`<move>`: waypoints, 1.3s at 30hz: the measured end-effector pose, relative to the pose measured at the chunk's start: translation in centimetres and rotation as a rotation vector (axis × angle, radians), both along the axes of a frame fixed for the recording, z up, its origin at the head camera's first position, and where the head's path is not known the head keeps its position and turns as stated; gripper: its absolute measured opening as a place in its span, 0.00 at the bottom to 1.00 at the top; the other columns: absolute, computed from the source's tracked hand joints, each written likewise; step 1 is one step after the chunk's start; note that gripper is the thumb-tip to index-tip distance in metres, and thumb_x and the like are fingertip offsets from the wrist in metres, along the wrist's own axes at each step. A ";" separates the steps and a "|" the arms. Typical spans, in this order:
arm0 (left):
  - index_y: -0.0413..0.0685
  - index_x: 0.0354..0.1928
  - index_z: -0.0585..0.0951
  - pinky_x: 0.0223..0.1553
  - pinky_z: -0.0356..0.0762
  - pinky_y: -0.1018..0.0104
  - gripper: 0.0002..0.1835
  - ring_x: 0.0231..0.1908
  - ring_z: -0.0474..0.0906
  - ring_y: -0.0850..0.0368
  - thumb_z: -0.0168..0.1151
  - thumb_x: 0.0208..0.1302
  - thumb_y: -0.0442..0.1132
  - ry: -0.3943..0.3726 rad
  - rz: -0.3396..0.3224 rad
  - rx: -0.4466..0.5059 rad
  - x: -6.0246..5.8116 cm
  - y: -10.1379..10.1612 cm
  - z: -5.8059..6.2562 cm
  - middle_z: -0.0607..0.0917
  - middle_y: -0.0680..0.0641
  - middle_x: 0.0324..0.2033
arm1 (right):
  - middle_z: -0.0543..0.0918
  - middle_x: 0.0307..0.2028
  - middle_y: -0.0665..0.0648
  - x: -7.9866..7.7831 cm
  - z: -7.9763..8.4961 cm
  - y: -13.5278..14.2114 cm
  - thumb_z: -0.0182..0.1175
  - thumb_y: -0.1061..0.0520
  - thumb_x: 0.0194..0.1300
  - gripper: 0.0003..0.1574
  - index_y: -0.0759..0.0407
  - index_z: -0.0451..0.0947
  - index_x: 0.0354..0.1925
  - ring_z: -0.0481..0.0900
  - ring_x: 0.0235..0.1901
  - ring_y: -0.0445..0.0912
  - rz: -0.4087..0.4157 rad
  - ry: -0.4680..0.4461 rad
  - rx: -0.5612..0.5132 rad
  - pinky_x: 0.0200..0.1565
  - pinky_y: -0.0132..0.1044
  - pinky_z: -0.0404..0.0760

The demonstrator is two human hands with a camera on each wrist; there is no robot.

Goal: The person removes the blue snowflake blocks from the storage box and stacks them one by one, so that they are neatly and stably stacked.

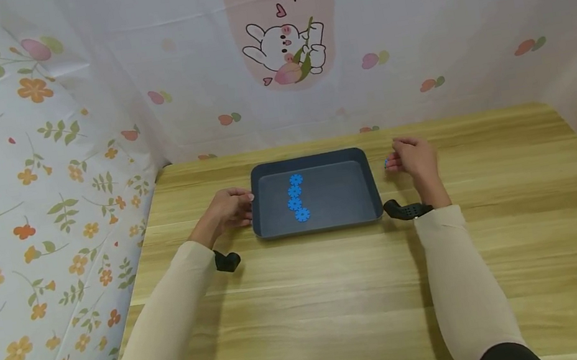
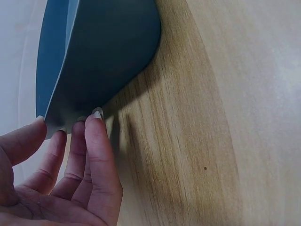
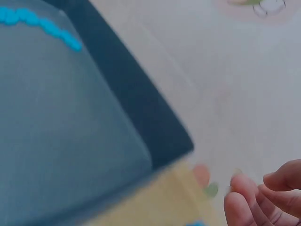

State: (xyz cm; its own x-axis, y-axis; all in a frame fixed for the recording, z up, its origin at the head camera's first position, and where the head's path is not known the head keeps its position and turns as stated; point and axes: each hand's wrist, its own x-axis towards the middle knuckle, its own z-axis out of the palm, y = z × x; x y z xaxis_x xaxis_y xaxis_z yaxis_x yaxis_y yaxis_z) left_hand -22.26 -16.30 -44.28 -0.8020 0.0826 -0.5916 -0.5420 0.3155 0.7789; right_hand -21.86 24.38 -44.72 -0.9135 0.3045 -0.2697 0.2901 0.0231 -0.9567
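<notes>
A dark blue-grey baking tray (image 1: 336,197) sits on the table. Several small blue toothed discs (image 1: 294,191), like gears or flowers, form a curved row in its left half. My left hand (image 1: 230,207) holds the tray's left side; in the left wrist view the thumb (image 2: 28,141) meets the rim and the fingertips touch the outer wall. Off the tray's right side, my right hand (image 1: 414,157) has loosely bent fingers. A bit of blue (image 1: 386,163) shows beside its fingertips, mostly hidden. In the right wrist view this blue piece (image 3: 195,224) appears apart from the visible fingers.
The wooden table (image 1: 308,303) runs back to a white printed cloth (image 1: 177,46), with a flowered cloth (image 1: 42,200) along the left. Black wrist mounts (image 1: 406,210) sit beside the sleeves.
</notes>
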 end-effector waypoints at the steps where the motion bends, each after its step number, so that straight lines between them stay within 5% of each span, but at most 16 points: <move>1: 0.44 0.59 0.76 0.36 0.83 0.60 0.17 0.28 0.81 0.55 0.56 0.72 0.39 0.001 0.000 0.000 0.0 0.0 0.0 0.83 0.43 0.39 | 0.82 0.22 0.50 -0.2 0.4 -0.4 0.52 0.54 0.74 0.27 0.66 0.69 0.65 0.83 0.20 0.41 0.013 0.009 0.009 0.34 0.39 0.86; 13: 0.45 0.57 0.77 0.35 0.83 0.60 0.15 0.28 0.82 0.55 0.57 0.71 0.39 0.004 0.004 -0.005 0.0 0.1 -0.2 0.83 0.43 0.39 | 0.81 0.20 0.50 -1.9 2.1 -5.9 0.54 0.56 0.73 0.21 0.65 0.74 0.59 0.81 0.17 0.40 0.171 0.045 0.025 0.32 0.39 0.85; 24: 0.45 0.58 0.77 0.38 0.83 0.59 0.16 0.31 0.83 0.53 0.56 0.72 0.40 0.014 -0.005 -0.016 0.0 0.1 -0.2 0.83 0.42 0.41 | 0.81 0.22 0.54 -2.7 0.2 -10.5 0.55 0.54 0.73 0.20 0.65 0.77 0.57 0.82 0.19 0.42 0.369 -0.018 0.121 0.40 0.49 0.84; 39: 0.44 0.57 0.77 0.38 0.83 0.58 0.15 0.29 0.82 0.54 0.56 0.72 0.40 0.020 0.002 -0.015 0.1 0.0 -0.2 0.83 0.43 0.39 | 0.82 0.22 0.56 -3.4 -2.0 -14.4 0.55 0.58 0.72 0.19 0.61 0.78 0.58 0.81 0.18 0.43 0.546 -0.075 0.174 0.27 0.39 0.84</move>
State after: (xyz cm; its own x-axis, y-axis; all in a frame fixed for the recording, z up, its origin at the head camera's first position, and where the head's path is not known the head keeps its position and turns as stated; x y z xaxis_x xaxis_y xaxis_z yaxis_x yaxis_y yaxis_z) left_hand -22.15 -16.26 -44.45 -0.8136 0.0724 -0.5769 -0.5272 0.3267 0.7845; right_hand -25.28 9.95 -46.67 -0.9312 -0.1599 -0.3276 0.2586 0.3435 -0.9028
